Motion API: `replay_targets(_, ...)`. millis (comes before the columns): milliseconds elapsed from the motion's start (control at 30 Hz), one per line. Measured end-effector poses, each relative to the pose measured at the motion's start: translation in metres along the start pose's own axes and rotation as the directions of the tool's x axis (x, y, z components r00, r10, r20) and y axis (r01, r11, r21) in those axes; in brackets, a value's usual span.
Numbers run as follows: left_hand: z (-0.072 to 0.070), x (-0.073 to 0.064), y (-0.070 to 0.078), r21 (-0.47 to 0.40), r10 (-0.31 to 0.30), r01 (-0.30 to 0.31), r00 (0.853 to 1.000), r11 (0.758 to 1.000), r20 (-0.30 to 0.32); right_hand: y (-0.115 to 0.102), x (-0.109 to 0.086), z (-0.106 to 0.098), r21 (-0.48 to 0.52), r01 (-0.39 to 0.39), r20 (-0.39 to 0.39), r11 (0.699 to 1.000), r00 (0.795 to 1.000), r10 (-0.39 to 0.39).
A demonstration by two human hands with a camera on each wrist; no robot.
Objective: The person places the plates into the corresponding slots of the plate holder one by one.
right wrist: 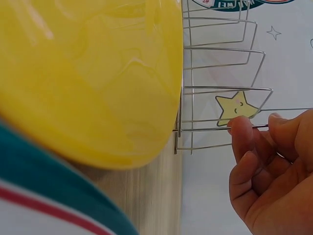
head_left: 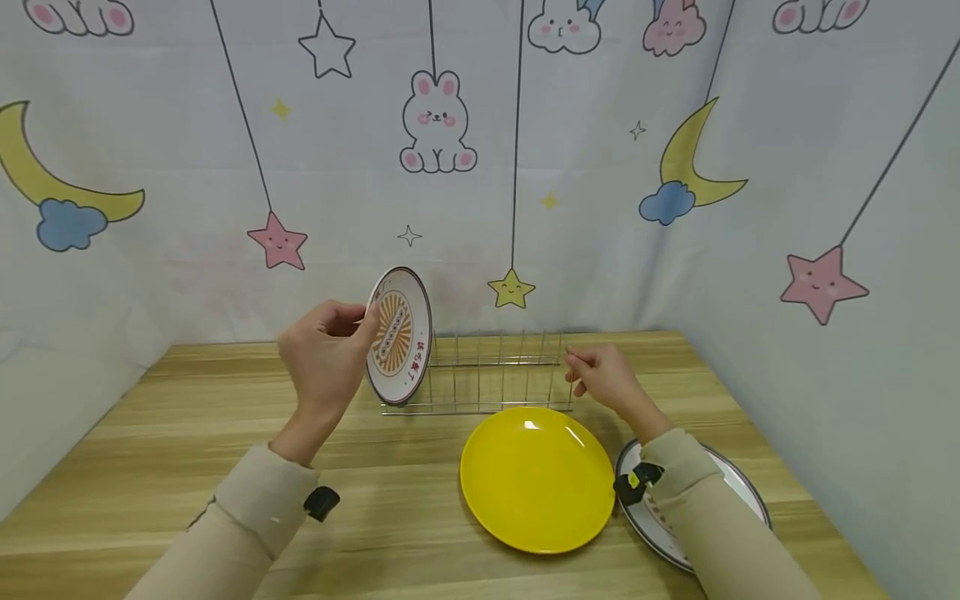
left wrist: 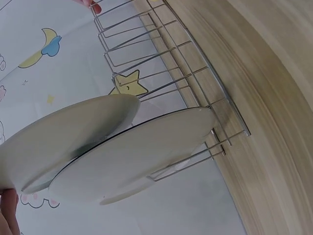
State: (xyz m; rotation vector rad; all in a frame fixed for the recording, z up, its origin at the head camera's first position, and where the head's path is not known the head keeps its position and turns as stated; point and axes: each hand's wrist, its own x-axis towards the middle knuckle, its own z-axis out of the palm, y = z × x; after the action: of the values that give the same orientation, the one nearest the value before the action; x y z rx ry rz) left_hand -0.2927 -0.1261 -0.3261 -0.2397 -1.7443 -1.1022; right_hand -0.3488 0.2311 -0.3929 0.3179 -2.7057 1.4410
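Note:
My left hand pinches the rim of a white patterned plate with an orange sunburst centre and a dark edge. That plate is held up on edge at the left end of a wire dish rack. In the left wrist view, the pale back of the held plate shows beside a second plate, whose lower edge sits between the rack wires. The head view hides this second plate. At the other end, my right hand grips the rack's end wire between thumb and forefinger.
A yellow plate lies on the wooden table in front of the rack. To its right is a white plate with a dark rim, partly covered by my right sleeve. A curtain with cartoon prints hangs behind the table.

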Motion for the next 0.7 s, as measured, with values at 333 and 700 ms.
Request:
replay_targets(333,0.006,-0.011,-0.01,-0.032,-0.061,0.063,0.996,0.998,0.062,0.0,0.0,0.0,-0.004,0.006,-0.005,1.0,1.0,-0.006)
replay_targets(700,0.014,-0.024,-0.017,-0.062,-0.089,0.099,0.985,0.993,0.147,0.001,0.0,0.001,-0.013,0.008,-0.01,1.0,1.0,-0.008)
